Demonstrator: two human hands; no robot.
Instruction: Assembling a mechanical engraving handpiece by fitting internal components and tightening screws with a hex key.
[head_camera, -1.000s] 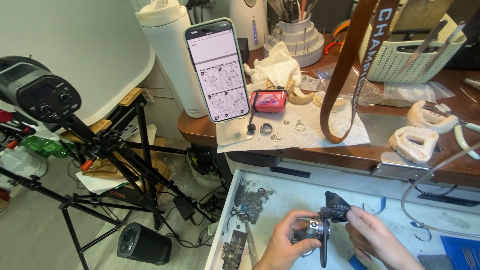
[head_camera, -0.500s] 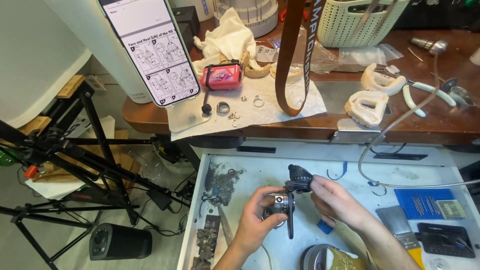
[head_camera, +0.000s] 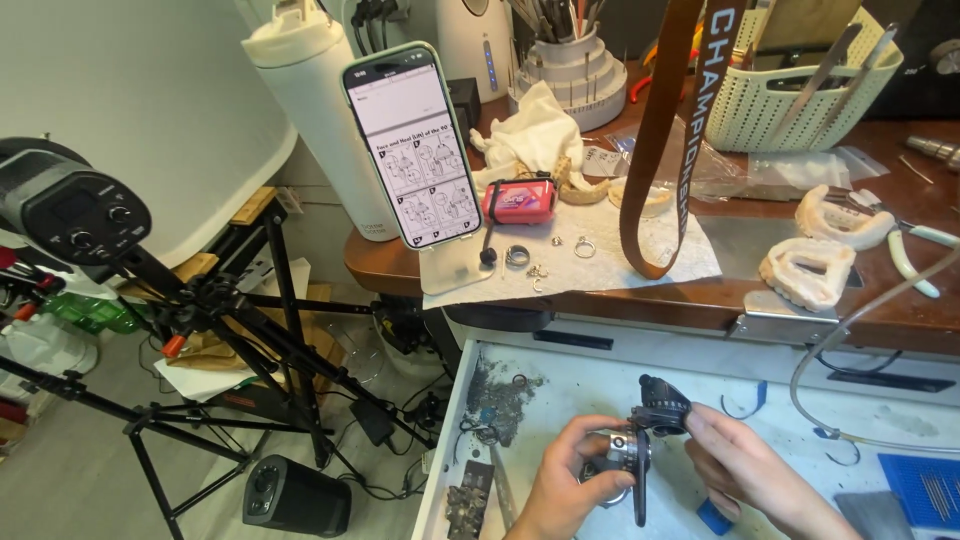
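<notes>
My left hand grips a small silver metal cylinder part over the white pull-out tray. My right hand pinches the black knob-like top of the same assembly, from which a dark thin lever hangs down. Both hands meet on this one mechanical piece. A phone on a stand on the brown desk shows a page of line diagrams.
On white paper lie small rings and a red pouch. A brown strap hangs down. Dental casts, a white basket and a tall white bottle stand on the desk. Tripods stand left.
The view has swung left and up, so more of the desk, phone and camera on the tripod shows. My hands still hold the same part, turned slightly, low in the picture.
</notes>
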